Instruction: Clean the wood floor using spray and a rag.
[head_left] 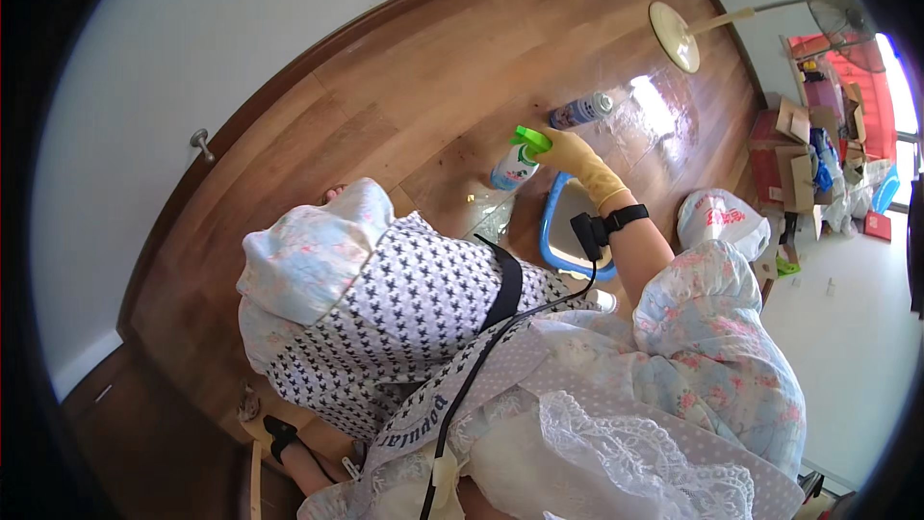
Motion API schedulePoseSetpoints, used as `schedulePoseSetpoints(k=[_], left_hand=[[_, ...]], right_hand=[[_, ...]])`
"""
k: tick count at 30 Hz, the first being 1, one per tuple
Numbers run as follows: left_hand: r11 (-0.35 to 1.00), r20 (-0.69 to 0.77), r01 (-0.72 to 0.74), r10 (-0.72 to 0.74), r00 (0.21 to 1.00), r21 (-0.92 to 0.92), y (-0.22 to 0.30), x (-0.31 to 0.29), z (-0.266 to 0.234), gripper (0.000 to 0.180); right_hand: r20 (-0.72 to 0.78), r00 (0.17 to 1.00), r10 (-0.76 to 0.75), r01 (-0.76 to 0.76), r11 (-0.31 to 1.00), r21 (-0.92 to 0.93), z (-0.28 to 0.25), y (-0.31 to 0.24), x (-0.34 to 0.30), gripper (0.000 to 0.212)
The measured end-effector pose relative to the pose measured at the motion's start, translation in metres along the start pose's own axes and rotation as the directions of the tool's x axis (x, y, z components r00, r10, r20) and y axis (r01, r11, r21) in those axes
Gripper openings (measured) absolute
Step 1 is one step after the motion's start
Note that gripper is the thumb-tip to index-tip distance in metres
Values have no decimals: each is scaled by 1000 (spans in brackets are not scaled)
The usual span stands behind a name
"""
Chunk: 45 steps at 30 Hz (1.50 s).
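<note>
Closed on the green-topped spray bottle point(514, 171) is your right hand point(573, 153); how your left hand point(262, 429) grips, I can't tell

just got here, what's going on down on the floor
The yellow-gloved right hand has a spray bottle by its green head, over the wooden floor. A can is just beyond it, and a blue-rimmed basin is near the right wrist. The left hand is low at the other side; its grip is unclear.
</note>
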<state>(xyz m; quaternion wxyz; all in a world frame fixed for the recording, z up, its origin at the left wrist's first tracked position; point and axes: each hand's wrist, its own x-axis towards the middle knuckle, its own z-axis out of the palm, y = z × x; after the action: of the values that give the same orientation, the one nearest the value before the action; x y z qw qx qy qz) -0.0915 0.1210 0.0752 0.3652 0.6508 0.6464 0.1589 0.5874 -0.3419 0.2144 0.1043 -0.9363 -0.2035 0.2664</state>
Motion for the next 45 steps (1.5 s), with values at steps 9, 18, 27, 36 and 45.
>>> schedulePoseSetpoints(k=[9, 18, 27, 36, 45], left_hand=[[953, -70, -117, 142, 987, 280, 104, -64, -13, 49], [845, -62, -245, 309, 949, 475, 176, -81, -22, 43], [672, -106, -271, 464, 880, 689, 229, -60, -58, 38], [-244, 318, -205, 759, 568, 948, 299, 103, -127, 45], [594, 219, -272, 623, 751, -757, 536, 89, 90, 30]], right_hand=[[-208, 975, 73, -62, 996, 60, 1, 66, -20, 35], [-383, 872, 304, -266, 952, 150, -15, 107, -14, 32], [-467, 711, 525, -533, 836, 128, 6, 193, -9, 28], [-491, 502, 711, -650, 685, 328, 9, 202, -15, 63], [-942, 281, 181, 304, 915, 266, -107, 81, 9, 44]])
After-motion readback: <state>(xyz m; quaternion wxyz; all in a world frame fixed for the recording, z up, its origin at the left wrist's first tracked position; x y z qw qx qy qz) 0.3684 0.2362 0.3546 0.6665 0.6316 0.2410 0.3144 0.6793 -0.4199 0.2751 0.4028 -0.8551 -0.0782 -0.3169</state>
